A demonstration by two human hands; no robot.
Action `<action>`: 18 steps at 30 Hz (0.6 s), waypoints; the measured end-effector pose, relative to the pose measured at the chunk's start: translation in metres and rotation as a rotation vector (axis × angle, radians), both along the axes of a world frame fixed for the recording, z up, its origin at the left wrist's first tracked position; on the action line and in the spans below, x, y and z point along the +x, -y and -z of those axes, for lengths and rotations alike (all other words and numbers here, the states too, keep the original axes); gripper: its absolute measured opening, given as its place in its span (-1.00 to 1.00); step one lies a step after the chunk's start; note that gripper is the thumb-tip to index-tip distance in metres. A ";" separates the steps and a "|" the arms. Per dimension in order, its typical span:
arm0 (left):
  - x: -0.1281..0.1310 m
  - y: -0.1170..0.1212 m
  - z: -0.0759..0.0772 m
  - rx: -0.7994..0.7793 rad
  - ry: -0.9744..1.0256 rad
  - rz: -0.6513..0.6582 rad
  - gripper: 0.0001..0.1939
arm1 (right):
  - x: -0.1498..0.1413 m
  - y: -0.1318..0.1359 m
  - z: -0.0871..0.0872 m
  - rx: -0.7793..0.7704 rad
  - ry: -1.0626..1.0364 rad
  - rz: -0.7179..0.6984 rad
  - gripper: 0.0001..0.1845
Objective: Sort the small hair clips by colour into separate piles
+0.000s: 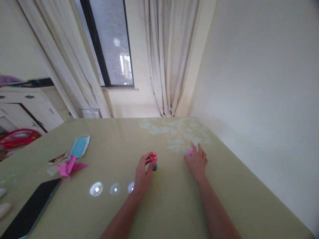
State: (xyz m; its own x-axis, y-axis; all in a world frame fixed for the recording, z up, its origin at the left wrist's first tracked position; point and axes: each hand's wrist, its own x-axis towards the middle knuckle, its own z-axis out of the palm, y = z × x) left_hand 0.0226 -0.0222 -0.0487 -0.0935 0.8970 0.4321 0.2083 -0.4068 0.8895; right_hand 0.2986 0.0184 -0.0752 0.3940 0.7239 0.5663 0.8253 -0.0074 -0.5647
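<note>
My left hand [142, 174] rests on the pale green table [174, 205], its fingers pinched round a small red object [153, 157] that sits on something small and blue [155, 167]. My right hand [197, 161] lies a little to the right with fingers stretched out. A small pink object [189, 152] shows at its thumb side, touching or just beside the fingers; whether it is held I cannot tell.
At the left of the table lie a blue face mask [79, 146], a pink ribbon [69, 167], a small wrapper [57, 158] and a dark phone [31, 209]. A wall runs along the table's right edge. Curtains and a window stand behind.
</note>
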 end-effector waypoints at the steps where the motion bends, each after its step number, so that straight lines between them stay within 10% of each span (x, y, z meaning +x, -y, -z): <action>1: 0.001 0.000 0.001 -0.016 0.012 0.005 -0.65 | 0.007 -0.002 0.007 -0.022 -0.004 -0.014 -0.49; 6: 0.002 -0.001 0.007 -0.048 -0.013 0.058 -0.61 | 0.017 -0.008 0.010 0.007 -0.134 -0.247 -0.77; 18: -0.006 0.000 0.007 0.200 -0.469 -0.087 -0.61 | -0.071 0.028 -0.053 -0.102 -0.596 -0.919 -0.60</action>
State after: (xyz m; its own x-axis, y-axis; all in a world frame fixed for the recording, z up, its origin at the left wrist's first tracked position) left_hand 0.0163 -0.0221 -0.0555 0.0809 0.7898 0.6080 0.6070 -0.5228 0.5984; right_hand 0.2273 -0.0093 -0.0224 -0.1288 0.9137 0.3855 0.1351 0.4013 -0.9059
